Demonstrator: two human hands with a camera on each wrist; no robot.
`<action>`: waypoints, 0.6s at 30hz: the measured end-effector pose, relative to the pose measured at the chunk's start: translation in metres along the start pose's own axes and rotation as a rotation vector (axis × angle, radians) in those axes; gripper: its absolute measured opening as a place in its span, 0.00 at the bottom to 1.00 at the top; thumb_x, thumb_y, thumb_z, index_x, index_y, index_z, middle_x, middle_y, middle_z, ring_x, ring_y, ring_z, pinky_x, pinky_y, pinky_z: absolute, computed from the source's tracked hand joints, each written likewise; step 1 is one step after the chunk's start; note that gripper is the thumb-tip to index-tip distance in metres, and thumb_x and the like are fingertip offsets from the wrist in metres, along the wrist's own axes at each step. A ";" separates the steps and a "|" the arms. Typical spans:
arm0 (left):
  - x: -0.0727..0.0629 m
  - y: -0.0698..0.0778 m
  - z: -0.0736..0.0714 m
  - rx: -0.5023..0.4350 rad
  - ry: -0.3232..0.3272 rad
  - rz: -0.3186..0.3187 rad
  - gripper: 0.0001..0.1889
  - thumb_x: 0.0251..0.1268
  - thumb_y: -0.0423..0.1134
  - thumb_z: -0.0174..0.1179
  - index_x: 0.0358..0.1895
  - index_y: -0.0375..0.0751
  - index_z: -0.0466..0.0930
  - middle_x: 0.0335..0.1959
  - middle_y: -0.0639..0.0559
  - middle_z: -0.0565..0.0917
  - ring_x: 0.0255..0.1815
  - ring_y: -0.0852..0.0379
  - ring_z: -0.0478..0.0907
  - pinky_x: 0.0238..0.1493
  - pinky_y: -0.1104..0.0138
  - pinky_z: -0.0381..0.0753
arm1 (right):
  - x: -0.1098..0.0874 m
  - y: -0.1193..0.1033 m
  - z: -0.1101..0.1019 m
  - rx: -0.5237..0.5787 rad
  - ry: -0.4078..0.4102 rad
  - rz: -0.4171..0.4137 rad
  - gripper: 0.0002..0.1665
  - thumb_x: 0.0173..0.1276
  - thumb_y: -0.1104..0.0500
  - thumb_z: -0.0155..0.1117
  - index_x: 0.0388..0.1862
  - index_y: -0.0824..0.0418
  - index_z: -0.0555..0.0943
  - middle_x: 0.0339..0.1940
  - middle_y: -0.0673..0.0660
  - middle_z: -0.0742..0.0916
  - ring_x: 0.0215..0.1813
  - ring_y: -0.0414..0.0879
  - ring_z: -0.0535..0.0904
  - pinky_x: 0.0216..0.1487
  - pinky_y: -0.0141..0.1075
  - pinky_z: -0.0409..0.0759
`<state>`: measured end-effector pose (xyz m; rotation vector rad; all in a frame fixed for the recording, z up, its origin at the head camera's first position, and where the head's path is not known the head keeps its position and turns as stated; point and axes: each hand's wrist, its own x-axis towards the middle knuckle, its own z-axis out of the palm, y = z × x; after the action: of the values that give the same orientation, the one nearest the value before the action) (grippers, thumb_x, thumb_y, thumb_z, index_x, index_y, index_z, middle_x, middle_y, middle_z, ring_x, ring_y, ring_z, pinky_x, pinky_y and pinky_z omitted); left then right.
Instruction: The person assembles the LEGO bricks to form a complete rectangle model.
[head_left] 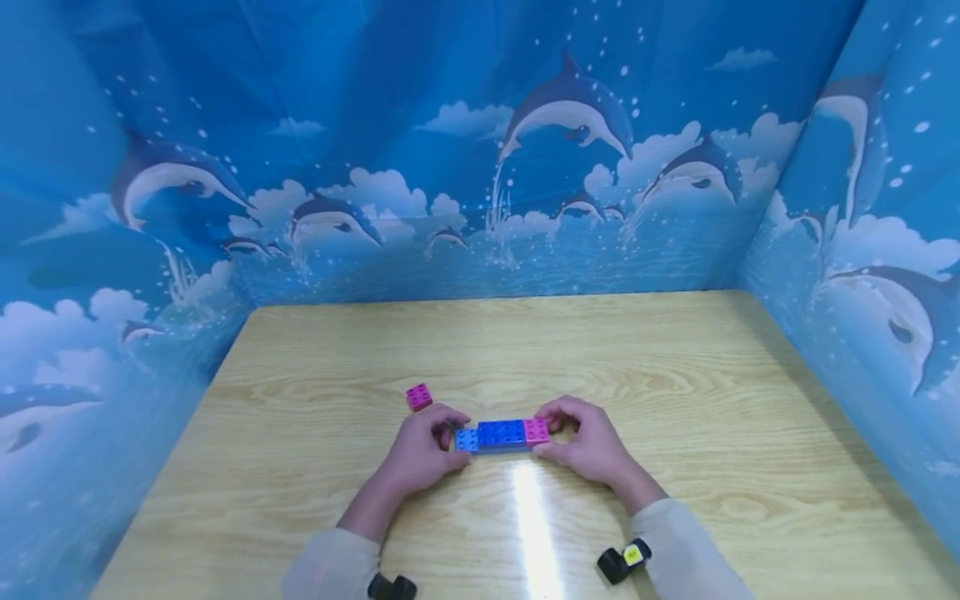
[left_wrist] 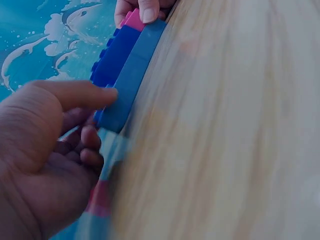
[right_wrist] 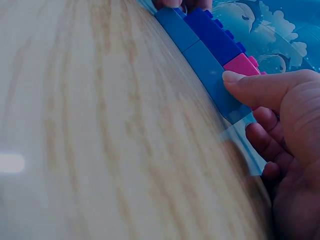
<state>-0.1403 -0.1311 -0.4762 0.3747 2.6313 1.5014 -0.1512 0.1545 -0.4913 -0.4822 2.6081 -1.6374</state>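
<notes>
A joined row of toy building bricks lies crosswise on the table between both hands. Its lower layer is two light blue bricks (right_wrist: 202, 60) end to end. On top sit a dark blue brick (head_left: 501, 433) and, at the right end, a pink brick (head_left: 536, 431); light blue studs show bare at the left end. My left hand (head_left: 423, 448) pinches that left end, thumb on the near side. At the other end, my right hand (head_left: 588, 442) pinches the row, its thumb against the light blue side just below the pink brick.
A loose magenta brick (head_left: 418, 397) lies just beyond the left hand. The wooden table (head_left: 637, 358) is bordered at the back and sides by a blue dolphin-print curtain (head_left: 420, 150). Light glares off the table (head_left: 534, 533) in front of the bricks.
</notes>
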 end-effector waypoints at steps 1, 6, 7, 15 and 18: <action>0.000 0.001 -0.003 -0.016 0.009 -0.002 0.23 0.45 0.27 0.75 0.49 0.41 0.84 0.29 0.50 0.77 0.29 0.54 0.72 0.30 0.67 0.75 | 0.000 0.000 0.000 -0.001 -0.001 0.004 0.25 0.44 0.60 0.86 0.42 0.54 0.85 0.34 0.50 0.83 0.40 0.48 0.78 0.43 0.40 0.79; 0.002 0.004 -0.022 -0.075 0.106 0.007 0.24 0.46 0.22 0.71 0.51 0.36 0.82 0.35 0.42 0.78 0.33 0.51 0.73 0.35 0.66 0.77 | 0.000 -0.002 -0.002 -0.005 0.005 0.017 0.25 0.44 0.62 0.86 0.42 0.53 0.85 0.34 0.50 0.83 0.40 0.48 0.78 0.43 0.39 0.79; 0.003 0.004 -0.026 -0.078 0.127 0.001 0.25 0.46 0.22 0.71 0.52 0.35 0.82 0.37 0.41 0.78 0.34 0.51 0.74 0.37 0.66 0.77 | 0.000 -0.002 -0.002 -0.006 0.006 0.018 0.25 0.44 0.62 0.86 0.42 0.53 0.85 0.34 0.50 0.83 0.40 0.48 0.78 0.43 0.39 0.79; 0.007 -0.004 -0.048 -0.011 0.213 -0.106 0.30 0.47 0.24 0.73 0.58 0.39 0.79 0.44 0.45 0.77 0.37 0.50 0.74 0.38 0.65 0.78 | 0.000 0.000 0.000 0.001 0.006 0.018 0.25 0.43 0.63 0.86 0.41 0.54 0.85 0.34 0.51 0.83 0.39 0.48 0.78 0.43 0.40 0.79; 0.010 -0.008 -0.050 0.029 0.223 -0.113 0.30 0.48 0.26 0.74 0.59 0.38 0.78 0.49 0.46 0.77 0.39 0.50 0.74 0.38 0.64 0.78 | 0.001 0.000 0.001 -0.008 0.006 0.028 0.25 0.43 0.64 0.86 0.41 0.55 0.85 0.34 0.51 0.83 0.40 0.49 0.78 0.43 0.40 0.79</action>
<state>-0.1616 -0.1746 -0.4569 0.0601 2.7898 1.5525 -0.1519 0.1532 -0.4915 -0.4396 2.6142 -1.6237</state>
